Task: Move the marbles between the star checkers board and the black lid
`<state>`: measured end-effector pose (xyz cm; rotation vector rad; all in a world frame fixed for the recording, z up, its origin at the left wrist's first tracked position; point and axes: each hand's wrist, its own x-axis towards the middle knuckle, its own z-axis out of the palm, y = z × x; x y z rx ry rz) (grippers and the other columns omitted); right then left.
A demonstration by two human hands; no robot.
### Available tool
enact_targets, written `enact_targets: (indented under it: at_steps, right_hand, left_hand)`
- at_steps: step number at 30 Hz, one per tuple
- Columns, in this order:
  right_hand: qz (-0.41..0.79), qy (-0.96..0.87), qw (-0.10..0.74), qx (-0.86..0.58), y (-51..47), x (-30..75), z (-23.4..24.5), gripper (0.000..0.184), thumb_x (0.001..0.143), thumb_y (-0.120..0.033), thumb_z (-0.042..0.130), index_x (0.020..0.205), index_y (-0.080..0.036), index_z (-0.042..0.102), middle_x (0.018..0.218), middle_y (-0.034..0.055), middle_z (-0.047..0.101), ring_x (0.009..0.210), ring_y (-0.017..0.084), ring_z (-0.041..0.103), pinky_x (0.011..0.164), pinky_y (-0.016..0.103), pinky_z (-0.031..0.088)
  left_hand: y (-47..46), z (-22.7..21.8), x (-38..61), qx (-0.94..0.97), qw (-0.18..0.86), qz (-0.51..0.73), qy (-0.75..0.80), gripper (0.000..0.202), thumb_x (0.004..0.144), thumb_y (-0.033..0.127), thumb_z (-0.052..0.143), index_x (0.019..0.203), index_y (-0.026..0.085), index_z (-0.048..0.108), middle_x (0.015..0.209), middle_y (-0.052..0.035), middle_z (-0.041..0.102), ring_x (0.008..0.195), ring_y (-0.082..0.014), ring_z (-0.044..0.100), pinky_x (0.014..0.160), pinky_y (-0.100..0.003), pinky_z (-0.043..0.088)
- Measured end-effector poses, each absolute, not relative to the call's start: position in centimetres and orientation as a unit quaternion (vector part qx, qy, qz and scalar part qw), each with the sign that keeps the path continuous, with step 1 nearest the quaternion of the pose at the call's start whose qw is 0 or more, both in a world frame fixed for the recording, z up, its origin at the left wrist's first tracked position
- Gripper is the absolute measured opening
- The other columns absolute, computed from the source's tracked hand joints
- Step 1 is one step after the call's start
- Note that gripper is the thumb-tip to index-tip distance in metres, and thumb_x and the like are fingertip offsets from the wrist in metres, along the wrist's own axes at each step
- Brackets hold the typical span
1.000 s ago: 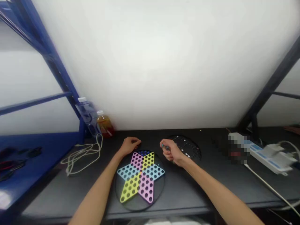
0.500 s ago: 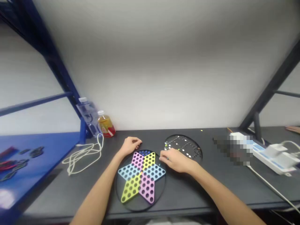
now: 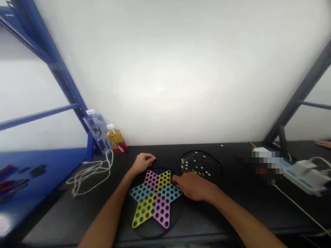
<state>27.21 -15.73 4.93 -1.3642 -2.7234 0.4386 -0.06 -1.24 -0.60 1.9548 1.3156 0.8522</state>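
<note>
Star board (image 3: 155, 199): six-pointed, in pink, yellow and pale blue, set on a dark round base, lying on the table (image 3: 64, 220) directly in front of me. Its visible holes appear unfilled; I see no pieces in them. The far arm is dark blue and partly shadowed, so I cannot confirm its holes.

Round board (image 3: 200, 163): black, just beyond the star board and to my right. It carries many small pieces (image 3: 192, 165), white, yellow and green, arranged in lines and clusters. Status as seen: pieces are on the round board, none visibly on the star board.

My right hand (image 3: 192, 186) lies across the star board's right arm, just in front of the round board, with its fingers pointing left and curved downward. The back of the hand hides the palm, so I cannot tell whether it holds a piece. My left hand (image 3: 143, 162) is at the star board's far left edge, loosely curled, with nothing visible in it; I cannot tell whether it grips anything.

Containers, far left against the wall: a clear plastic bottle (image 3: 94, 129), capped, with no visible liquid level, stands beside a juice bottle (image 3: 116, 139) with amber liquid and a red label. A white cable (image 3: 90, 175) lies coiled below them. Farther right sits a white power strip (image 3: 307, 175).
</note>
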Motion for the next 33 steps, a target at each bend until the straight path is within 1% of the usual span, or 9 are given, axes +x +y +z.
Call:
enact_targets:
  at_steps: [3,7,10,14,17,19,24,27,33]
  right_hand:
    - [0.139,-0.888,0.096,-0.428,-14.8,27.9,4.6,0.02,0.093,-0.026,0.043,0.104,-0.02,0.059,0.081,0.0067,0.066,0.07,0.02,0.058,0.066,0.03,0.037]
    - [0.328,-0.777,0.315,-0.435,-11.4,31.3,3.9,0.016,0.089,-0.034,0.051,0.098,-0.022,0.058,0.071,-0.0006,0.057,0.059,0.012,0.049,0.059,0.025,0.036]
    - [0.521,-0.58,0.457,-0.428,-8.4,34.4,2.9,0.023,0.087,-0.041,0.05,0.099,-0.022,0.053,0.056,-0.0077,0.037,0.042,0.008,0.023,0.042,0.021,0.021]
    - [0.605,-0.443,0.526,-0.402,-6.4,36.6,1.6,0.029,0.082,-0.048,0.052,0.087,-0.019,0.052,0.061,-0.005,0.041,0.041,0.006,0.018,0.038,0.021,0.013]
    - [0.558,-0.461,0.517,-0.456,-5.9,36.5,0.7,0.035,0.083,-0.054,0.049,0.078,-0.019,0.051,0.063,-0.0025,0.046,0.041,0.007,0.023,0.038,0.022,0.015]
    - [0.453,-0.525,0.485,-0.533,-5.9,36.1,0.2,0.039,0.084,-0.056,0.048,0.071,-0.019,0.05,0.061,-0.0013,0.049,0.043,0.008,0.03,0.041,0.022,0.021]
    - [0.139,-0.706,0.281,-0.635,-6.2,35.9,-0.4,0.038,0.088,-0.046,0.052,0.066,-0.017,0.059,0.072,0.0057,0.064,0.073,0.017,0.058,0.067,0.025,0.039]
    - [0.117,-0.749,0.198,-0.622,-6.7,36.0,0.1,0.03,0.089,-0.041,0.054,0.076,-0.016,0.065,0.081,0.0074,0.068,0.083,0.018,0.06,0.073,0.025,0.039]
    - [0.16,-0.789,0.206,-0.556,-7.9,36.5,1.9,0.038,0.091,-0.045,0.05,0.074,-0.015,0.065,0.074,0.0047,0.065,0.069,0.016,0.057,0.066,0.025,0.039]
  left_hand:
    - [-1.1,-0.6,-0.1,0.74,0.315,0.32,0.5,0.037,0.078,0.049,0.061,0.084,0.014,0.074,0.067,-0.0045,0.069,0.057,-0.016,0.062,0.056,-0.024,0.049]
    - [-1.0,-0.5,0.0,0.744,0.312,0.314,0.5,0.039,0.077,0.05,0.061,0.086,0.014,0.074,0.068,-0.0049,0.07,0.057,-0.0159,0.062,0.055,-0.024,0.049]
    - [-0.9,-0.5,0.0,0.743,0.31,0.312,0.504,0.04,0.077,0.051,0.061,0.085,0.014,0.074,0.067,-0.005,0.07,0.058,-0.0161,0.062,0.056,-0.024,0.049]
    - [-1.0,-0.3,0.0,0.742,0.312,0.311,0.505,0.041,0.077,0.052,0.061,0.086,0.014,0.074,0.068,-0.0053,0.07,0.058,-0.0165,0.062,0.057,-0.025,0.05]
    - [-1.1,-0.3,0.0,0.743,0.313,0.31,0.503,0.042,0.076,0.053,0.061,0.086,0.014,0.074,0.068,-0.0048,0.07,0.058,-0.0161,0.062,0.057,-0.025,0.05]
    - [-1.1,-0.3,0.0,0.742,0.312,0.311,0.506,0.042,0.076,0.054,0.062,0.085,0.014,0.074,0.068,-0.0047,0.07,0.058,-0.0162,0.062,0.057,-0.025,0.05]
    - [-0.7,-0.8,-0.2,0.744,0.306,0.31,0.507,0.042,0.077,0.054,0.061,0.088,0.015,0.074,0.07,-0.0051,0.07,0.058,-0.0165,0.063,0.056,-0.025,0.05]
    - [-0.7,-0.9,-0.3,0.747,0.298,0.311,0.507,0.042,0.077,0.053,0.06,0.088,0.015,0.074,0.069,-0.0048,0.07,0.058,-0.0163,0.063,0.057,-0.025,0.049]
    - [-1.0,-0.4,-0.1,0.75,0.293,0.305,0.508,0.042,0.078,0.053,0.06,0.086,0.014,0.074,0.067,-0.0047,0.07,0.058,-0.0166,0.063,0.057,-0.025,0.049]
